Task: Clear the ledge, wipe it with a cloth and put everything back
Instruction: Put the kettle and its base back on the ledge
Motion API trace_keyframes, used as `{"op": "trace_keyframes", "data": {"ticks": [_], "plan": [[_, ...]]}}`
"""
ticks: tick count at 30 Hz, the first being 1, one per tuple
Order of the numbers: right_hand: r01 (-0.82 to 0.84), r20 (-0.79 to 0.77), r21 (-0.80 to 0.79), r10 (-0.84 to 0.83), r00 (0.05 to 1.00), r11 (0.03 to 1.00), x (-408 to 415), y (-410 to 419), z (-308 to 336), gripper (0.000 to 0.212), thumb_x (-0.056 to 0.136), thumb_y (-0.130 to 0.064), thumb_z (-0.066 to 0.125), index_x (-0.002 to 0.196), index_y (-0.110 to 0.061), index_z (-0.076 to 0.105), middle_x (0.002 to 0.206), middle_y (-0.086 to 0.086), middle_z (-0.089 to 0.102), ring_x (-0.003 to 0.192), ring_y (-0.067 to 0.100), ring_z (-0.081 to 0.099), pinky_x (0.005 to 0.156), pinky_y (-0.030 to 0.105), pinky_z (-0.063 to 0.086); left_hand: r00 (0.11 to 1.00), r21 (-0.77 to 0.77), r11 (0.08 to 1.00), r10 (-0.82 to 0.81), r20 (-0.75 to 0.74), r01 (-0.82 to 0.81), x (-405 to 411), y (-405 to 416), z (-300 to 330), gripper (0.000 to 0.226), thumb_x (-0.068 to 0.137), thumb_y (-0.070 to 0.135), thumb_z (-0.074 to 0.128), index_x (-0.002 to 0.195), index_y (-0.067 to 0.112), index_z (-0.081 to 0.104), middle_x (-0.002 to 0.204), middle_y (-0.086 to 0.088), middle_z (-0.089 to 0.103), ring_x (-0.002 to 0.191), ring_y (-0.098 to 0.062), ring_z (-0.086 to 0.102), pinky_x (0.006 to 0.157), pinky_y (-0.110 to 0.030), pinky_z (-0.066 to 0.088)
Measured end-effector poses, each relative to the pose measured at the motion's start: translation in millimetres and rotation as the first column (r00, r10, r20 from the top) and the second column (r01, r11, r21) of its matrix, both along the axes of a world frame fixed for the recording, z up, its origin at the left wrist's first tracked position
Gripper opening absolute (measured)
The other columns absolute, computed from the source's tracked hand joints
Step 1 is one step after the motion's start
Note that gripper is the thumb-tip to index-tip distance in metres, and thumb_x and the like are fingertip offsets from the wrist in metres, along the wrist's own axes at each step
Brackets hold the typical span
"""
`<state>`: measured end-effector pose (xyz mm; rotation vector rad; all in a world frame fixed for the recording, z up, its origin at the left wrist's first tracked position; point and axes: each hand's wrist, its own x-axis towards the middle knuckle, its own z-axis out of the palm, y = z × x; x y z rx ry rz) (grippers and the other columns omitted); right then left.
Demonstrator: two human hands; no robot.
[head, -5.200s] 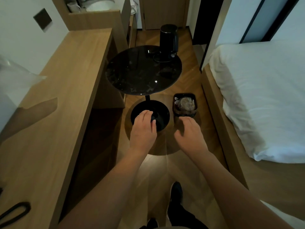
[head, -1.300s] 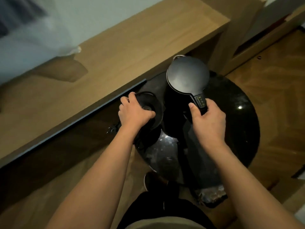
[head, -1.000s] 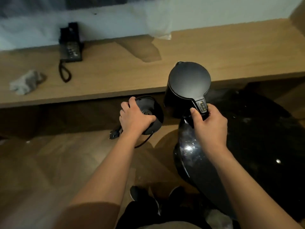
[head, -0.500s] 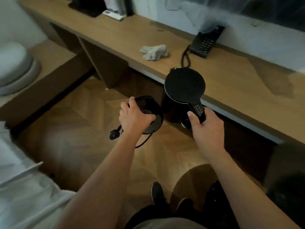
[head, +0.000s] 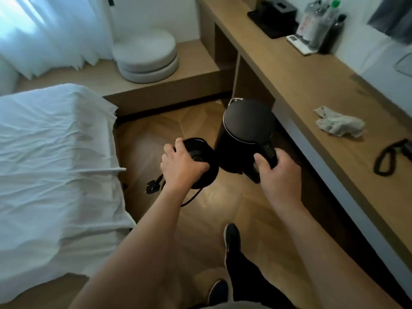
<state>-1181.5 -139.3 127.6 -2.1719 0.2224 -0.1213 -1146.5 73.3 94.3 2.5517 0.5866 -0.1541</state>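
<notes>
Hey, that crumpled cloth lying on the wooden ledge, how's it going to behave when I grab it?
The cloth lies in a wrinkled heap on the ledge, so it is probably soft and floppy and would sag from the fingers. It looks thin, so likely light. It should not roll or tip; pushed, it would probably bunch up.

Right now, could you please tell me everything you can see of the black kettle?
The kettle is matte black and cylindrical, with a flat round lid, closed, and a small spout lip at its far edge. It is held upright in the air above the wooden floor, beside the ledge. The right hand grips its handle. It is off its base, which the left hand holds.
</notes>
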Motion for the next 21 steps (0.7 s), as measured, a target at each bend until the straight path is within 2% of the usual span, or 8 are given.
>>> {"op": "trace_keyframes", "data": {"ticks": [5,8,14,17,21], "plan": [[-0.153,-0.026,0.023,0.154,0.988,0.988,91,17,-1,0.017,0.097,-0.036,0.060,0.096,-0.019,0.063,0.085,-0.007,0.063,0.077,0.004,0.062,0.057,0.013,0.041,0.992,0.041,0.991,0.127,-0.002,-0.127,61,24,-1,0.107,0.070,0.055,0.082,0.152,0.022,0.023,0.143,-0.011,0.031,0.130,-0.038,0.041,0.109,-0.049,0.039],[-0.190,-0.019,0.024,0.190,0.982,0.982,144,24,5,0.016,0.097,-0.036,0.060,0.097,-0.021,0.062,0.085,-0.010,0.063,0.077,0.001,0.060,0.055,0.010,0.039,0.985,0.066,0.983,0.171,0.001,-0.170,101,31,6,0.107,0.069,0.055,0.082,0.151,0.021,0.022,0.143,-0.012,0.031,0.130,-0.039,0.041,0.108,-0.048,0.039],[-0.213,-0.009,0.036,0.214,0.977,0.976,225,47,9,0.017,0.096,-0.039,0.060,0.088,-0.025,0.060,0.080,-0.008,0.063,0.074,0.006,0.062,0.057,0.023,0.047,0.972,0.086,0.969,0.233,0.005,-0.233,169,50,16,0.110,0.069,0.055,0.081,0.154,0.020,0.020,0.148,-0.014,0.027,0.134,-0.040,0.038,0.111,-0.048,0.036],[-0.227,-0.012,0.039,0.228,0.974,0.973,266,65,11,0.017,0.097,-0.036,0.060,0.089,-0.021,0.062,0.079,-0.008,0.063,0.072,0.004,0.061,0.053,0.012,0.041,0.967,0.072,0.964,0.256,0.008,-0.256,208,68,14,0.110,0.069,0.055,0.081,0.154,0.020,0.020,0.148,-0.014,0.027,0.134,-0.040,0.038,0.111,-0.048,0.036],[-0.211,-0.019,0.043,0.212,0.977,0.976,328,97,7,0.020,0.097,-0.035,0.061,0.088,-0.017,0.062,0.076,-0.007,0.062,0.066,0.006,0.059,0.047,0.011,0.038,0.968,0.083,0.965,0.250,-0.008,-0.248,267,97,5,0.111,0.070,0.056,0.080,0.154,0.020,0.019,0.147,-0.013,0.027,0.132,-0.039,0.038,0.110,-0.047,0.038]]}}
